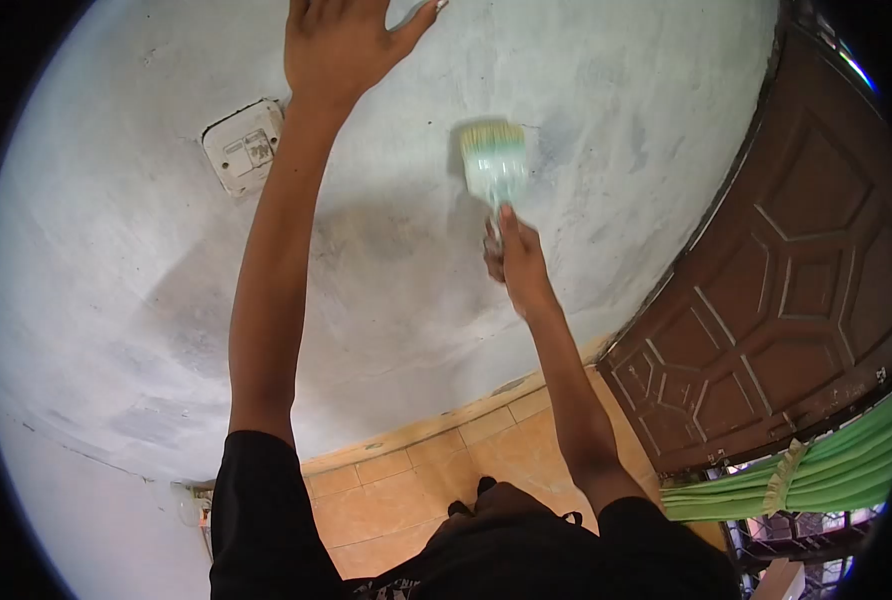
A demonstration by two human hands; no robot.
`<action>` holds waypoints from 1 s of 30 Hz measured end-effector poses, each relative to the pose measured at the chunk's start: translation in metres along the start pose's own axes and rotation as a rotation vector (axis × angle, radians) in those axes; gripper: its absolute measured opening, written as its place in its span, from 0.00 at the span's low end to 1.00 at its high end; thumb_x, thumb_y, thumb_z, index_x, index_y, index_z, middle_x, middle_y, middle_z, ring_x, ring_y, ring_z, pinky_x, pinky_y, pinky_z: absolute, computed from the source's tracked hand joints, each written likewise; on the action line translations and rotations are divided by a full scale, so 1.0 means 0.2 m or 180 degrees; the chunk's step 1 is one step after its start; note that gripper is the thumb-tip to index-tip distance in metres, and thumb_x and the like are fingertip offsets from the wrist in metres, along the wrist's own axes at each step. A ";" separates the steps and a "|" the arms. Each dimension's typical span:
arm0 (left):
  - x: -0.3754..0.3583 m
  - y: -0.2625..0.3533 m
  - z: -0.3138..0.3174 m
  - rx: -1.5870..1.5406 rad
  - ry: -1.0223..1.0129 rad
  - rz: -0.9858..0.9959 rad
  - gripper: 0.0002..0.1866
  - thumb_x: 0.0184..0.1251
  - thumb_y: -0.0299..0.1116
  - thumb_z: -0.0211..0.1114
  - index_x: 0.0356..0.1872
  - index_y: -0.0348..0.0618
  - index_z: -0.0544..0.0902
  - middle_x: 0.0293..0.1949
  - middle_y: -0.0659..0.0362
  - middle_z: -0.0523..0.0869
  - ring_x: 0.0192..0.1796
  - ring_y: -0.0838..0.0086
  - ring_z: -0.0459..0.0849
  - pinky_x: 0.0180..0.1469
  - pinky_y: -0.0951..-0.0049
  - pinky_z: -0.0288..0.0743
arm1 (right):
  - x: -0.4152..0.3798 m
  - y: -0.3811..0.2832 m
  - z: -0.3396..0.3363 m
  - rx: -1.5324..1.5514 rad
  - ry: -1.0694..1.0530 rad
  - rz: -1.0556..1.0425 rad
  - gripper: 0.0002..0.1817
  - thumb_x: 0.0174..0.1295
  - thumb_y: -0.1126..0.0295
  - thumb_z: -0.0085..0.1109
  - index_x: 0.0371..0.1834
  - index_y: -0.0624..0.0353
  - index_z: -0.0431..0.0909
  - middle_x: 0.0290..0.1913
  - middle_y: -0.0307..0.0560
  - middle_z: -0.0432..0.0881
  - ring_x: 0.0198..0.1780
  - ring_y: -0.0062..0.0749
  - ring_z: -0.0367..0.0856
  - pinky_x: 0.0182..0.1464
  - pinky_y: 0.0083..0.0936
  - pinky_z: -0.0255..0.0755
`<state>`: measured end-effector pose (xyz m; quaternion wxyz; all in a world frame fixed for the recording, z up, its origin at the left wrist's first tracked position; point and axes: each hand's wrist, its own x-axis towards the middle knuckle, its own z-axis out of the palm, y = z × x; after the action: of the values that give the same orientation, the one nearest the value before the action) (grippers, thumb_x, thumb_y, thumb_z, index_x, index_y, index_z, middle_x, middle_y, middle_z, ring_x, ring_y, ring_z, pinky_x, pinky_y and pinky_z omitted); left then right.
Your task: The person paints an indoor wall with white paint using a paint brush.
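A wide paint brush is in my right hand, its handle held between thumb and fingers. The bristles point up and lie at or close to the pale, patchy wall; whether they touch it is not clear. Higher up on the left, my left hand is spread against the wall, thumb stretched out to the right, with its fingertips cut off by the top edge of the view. Beside my left forearm sits a white switch plate, partly hidden by the arm.
A brown panelled wooden door stands on the right, with a tied green curtain below it. Orange floor tiles run along the wall's base. A small clear object is at lower left.
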<state>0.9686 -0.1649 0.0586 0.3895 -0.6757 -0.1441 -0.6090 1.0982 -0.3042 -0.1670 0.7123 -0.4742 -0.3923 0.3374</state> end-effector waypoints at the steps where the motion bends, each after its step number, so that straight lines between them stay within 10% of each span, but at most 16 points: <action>1: 0.00 0.00 0.00 0.0017 0.0025 0.0022 0.28 0.63 0.51 0.65 0.64 0.56 0.76 0.74 0.55 0.63 0.77 0.60 0.57 0.77 0.51 0.48 | 0.06 -0.01 0.01 0.0032 -0.0119 -0.0059 0.26 0.72 0.40 0.44 0.26 0.50 0.64 0.18 0.28 0.58 0.16 0.12 0.50 0.18 0.17 0.43; 10: -0.02 0.00 0.00 -0.0125 0.0077 -0.0035 0.29 0.61 0.50 0.67 0.63 0.56 0.77 0.74 0.56 0.63 0.77 0.61 0.57 0.77 0.50 0.49 | -0.10 0.38 -0.08 -0.0124 -0.0066 0.0457 0.26 0.72 0.41 0.45 0.26 0.50 0.66 0.18 0.28 0.60 0.15 0.12 0.53 0.16 0.15 0.46; 30: 0.02 0.03 0.00 0.0182 -0.0077 -0.0034 0.31 0.59 0.52 0.68 0.63 0.57 0.77 0.74 0.55 0.63 0.77 0.58 0.57 0.76 0.48 0.49 | 0.19 0.03 0.04 -0.0036 -0.0589 -0.0483 0.23 0.77 0.50 0.42 0.25 0.52 0.65 0.18 0.27 0.57 0.17 0.11 0.55 0.18 0.15 0.50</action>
<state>0.9734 -0.1704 0.0602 0.4037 -0.6709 -0.1697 -0.5985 1.1073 -0.2664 -0.1614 0.6938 -0.4140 -0.4930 0.3227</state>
